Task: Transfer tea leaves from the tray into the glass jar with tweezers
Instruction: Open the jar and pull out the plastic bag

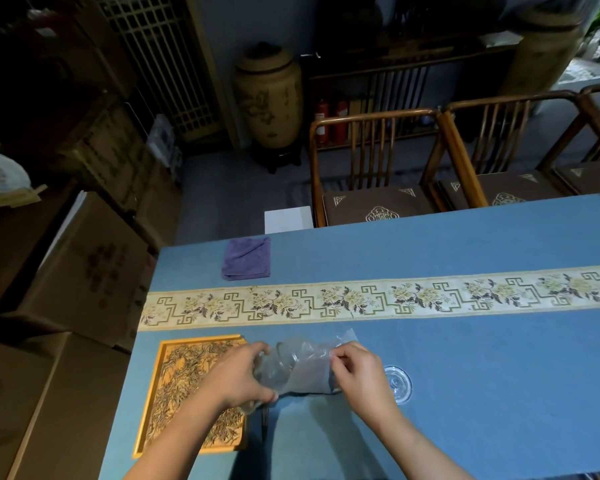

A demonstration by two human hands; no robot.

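We are gripping a clear glass jar point(284, 367) with our left hand point(238, 374) while our right hand point(355, 370) is pinching its crinkled transparent plastic wrapping point(321, 358). Dried tea leaves point(184, 386) are filling the yellow wooden tray point(146, 410); we are judging that no transfer is under way yet, and the tweezers are not clearly visible.

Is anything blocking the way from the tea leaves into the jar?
Yes. The jar sits wrapped in a clear plastic bag, gripped by both the left hand and right hand, beside the tray. No tweezers clearly visible.

tray point(155, 386) partly under left forearm, glass jar point(286, 363) blurred inside plastic wrap point(312, 368)
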